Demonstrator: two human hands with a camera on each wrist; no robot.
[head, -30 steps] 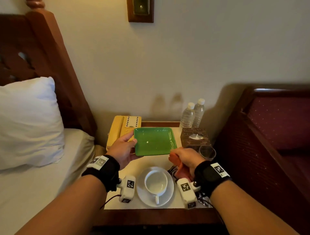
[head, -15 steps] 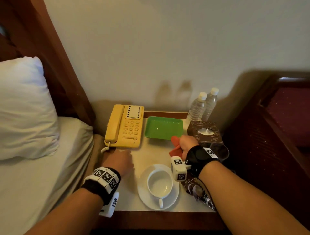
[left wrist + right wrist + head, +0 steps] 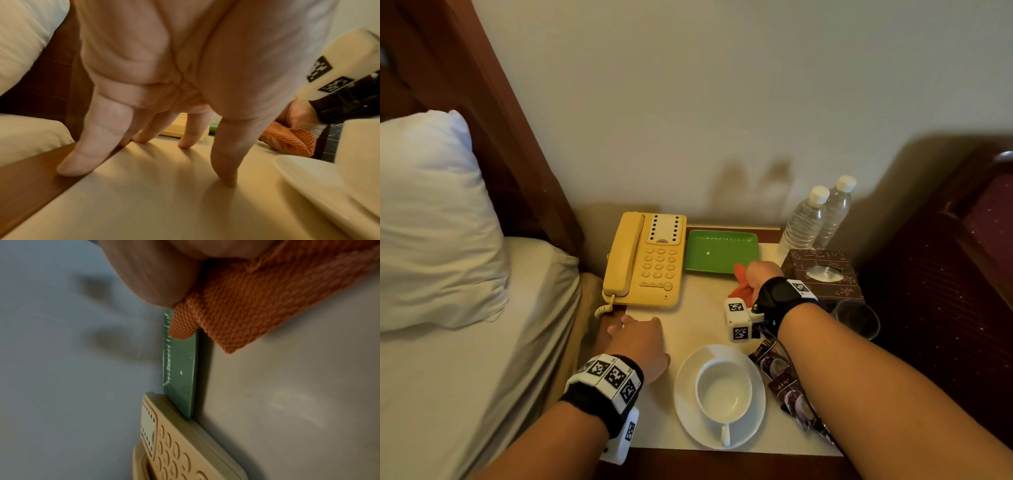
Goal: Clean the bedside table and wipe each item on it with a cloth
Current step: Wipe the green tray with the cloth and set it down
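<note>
The bedside table [image 3: 698, 322] has a pale cream top with a dark wood rim, set against a plain off-white wall [image 3: 722, 102] between a bed [image 3: 465, 359] on the left and a dark red upholstered chair [image 3: 962, 257] on the right. A white pillow [image 3: 431, 222] leans on the wooden headboard [image 3: 493, 120].

At the back of the top sit a yellow phone [image 3: 645, 260], a green tray [image 3: 722, 251] just beside it, and two water bottles [image 3: 815, 216] in the right corner. A dark patterned tissue box [image 3: 822, 274] stands in front of the bottles, with a glass [image 3: 856, 318] nearer the front edge. A white cup [image 3: 723, 390] rests on a saucer [image 3: 688, 411] at the front, sachets [image 3: 787, 387] lying to its right.

The left hand [image 3: 640, 346] rests near the table's left edge in front of the phone, fingers [image 3: 86, 146] spread and straight, tips pressing on the top, holding nothing. The right hand [image 3: 762, 274] is closed around a bunched orange cloth [image 3: 741, 284], which hangs down onto the top by the tray's front right corner; in the right wrist view a fold of the cloth [image 3: 236, 305] overlaps the tray's edge [image 3: 180, 369].
</note>
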